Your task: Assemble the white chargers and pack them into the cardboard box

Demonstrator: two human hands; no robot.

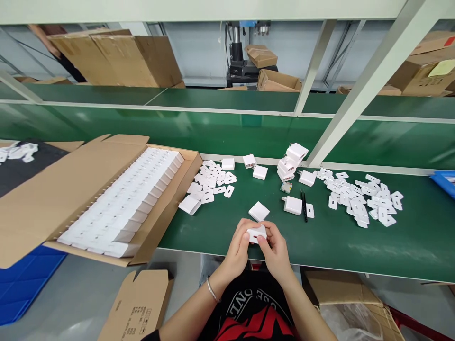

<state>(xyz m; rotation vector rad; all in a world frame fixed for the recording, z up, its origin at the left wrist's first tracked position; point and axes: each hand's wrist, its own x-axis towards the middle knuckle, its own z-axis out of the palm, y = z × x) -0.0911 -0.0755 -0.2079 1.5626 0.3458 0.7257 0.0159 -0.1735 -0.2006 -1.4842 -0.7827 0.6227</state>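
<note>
Near the table's front edge, my left hand (237,246) and my right hand (275,246) close together around a white charger (256,233). Its end with a dark slot faces me, and both thumbs press on that end. Just beyond my fingers lies a white charger housing (259,211). Off to the right are another charger (293,205) with its prongs showing, black tweezers (304,205) and a single white end plate (310,210). A small circuit board (286,187) rests beside a stack of chargers (292,161).
An open carton (194,173) with rows of white chargers stands at left. Loose white plates lie in a left pile (210,180) and a larger right pile (355,196). A slanted white post (355,102) rises behind the table. Cardboard boxes (355,293) sit below.
</note>
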